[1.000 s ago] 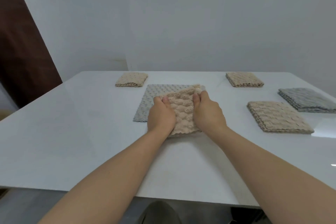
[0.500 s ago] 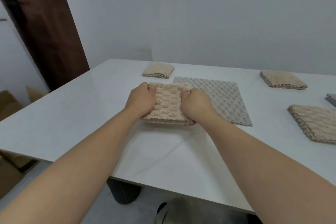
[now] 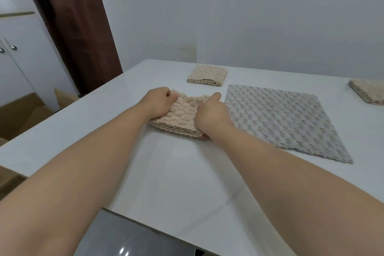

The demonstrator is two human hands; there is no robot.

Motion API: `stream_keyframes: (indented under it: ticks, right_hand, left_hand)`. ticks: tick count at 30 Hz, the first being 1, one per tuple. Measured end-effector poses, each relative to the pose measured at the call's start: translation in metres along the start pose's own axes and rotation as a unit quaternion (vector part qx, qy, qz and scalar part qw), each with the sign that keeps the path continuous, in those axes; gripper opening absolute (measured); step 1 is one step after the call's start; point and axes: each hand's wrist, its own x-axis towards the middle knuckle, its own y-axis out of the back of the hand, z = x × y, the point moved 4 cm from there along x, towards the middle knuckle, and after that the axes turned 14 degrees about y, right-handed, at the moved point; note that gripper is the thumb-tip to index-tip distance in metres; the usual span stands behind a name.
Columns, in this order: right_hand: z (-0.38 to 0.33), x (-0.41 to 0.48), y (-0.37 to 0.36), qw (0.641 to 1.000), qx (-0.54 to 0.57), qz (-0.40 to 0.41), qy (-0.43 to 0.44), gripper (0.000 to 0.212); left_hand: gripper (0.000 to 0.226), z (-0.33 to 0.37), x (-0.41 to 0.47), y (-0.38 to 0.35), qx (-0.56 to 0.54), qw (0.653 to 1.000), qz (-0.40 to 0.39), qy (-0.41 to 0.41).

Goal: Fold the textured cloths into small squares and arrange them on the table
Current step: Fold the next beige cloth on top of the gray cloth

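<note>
L hand (image 3: 160, 101): you grip the left edge of the folded beige cloth (image 3: 185, 115), fingers curled round it, knuckles up.
R hand (image 3: 209, 113): you grip the cloth's right edge, thumb stretched toward the far side, fingers tucked under. One fingertip peeks out below the near-right corner.
Folded beige cloth: thick stack w/ several layers showing along its near edge. It sits between your two hands, left of centre on the surface (image 3: 187, 174). The middle is bunched up a bit. Its near edge is down at the surface; can't tell if the far part is lifted.
Grey cloth (image 3: 280, 118): unfolded, one layer, flat on the surface just right of your R hand. Can't tell if hand & cloth touch.
Far beige square (image 3: 207, 74): folded, lies beyond the held cloth, apart from it and near the grey cloth's far-left corner.
Right beige square (image 3: 368, 93): folded, at the far right, partly cut off by the frame edge, apart from the grey cloth.
Surface: white, glossy.
Bkgd: dark brown door (image 3: 72, 27) at far left, white cabinet (image 3: 14, 58) w/ two round knobs beside it, cardboard box (image 3: 22, 110) low on the left.
</note>
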Motion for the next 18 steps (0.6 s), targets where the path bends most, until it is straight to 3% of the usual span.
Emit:
stream_keyframes:
  ticks: [7,12,15,18]
  right_hand:
    - [-0.008,0.007,-0.013,0.996,-0.072,-0.038,0.021,0.037]
    - [-0.017,0.007,-0.007,0.993,-0.102,-0.040,0.035,0.043]
    - [-0.031,0.000,0.010,0.960,-0.259,-0.004,0.110,0.048]
    - [-0.038,-0.005,0.011,0.931,-0.316,0.008,0.183,0.046]
  left_hand:
    - [0.039,-0.002,0.012,-0.005,0.095,0.995,0.026,-0.016]
    - [0.052,0.013,-0.010,0.007,0.254,0.955,0.150,0.018]
    - [0.042,0.020,-0.020,0.011,0.162,0.971,0.165,-0.056]
    - [0.039,0.019,-0.022,-0.003,0.085,0.983,0.074,-0.141]
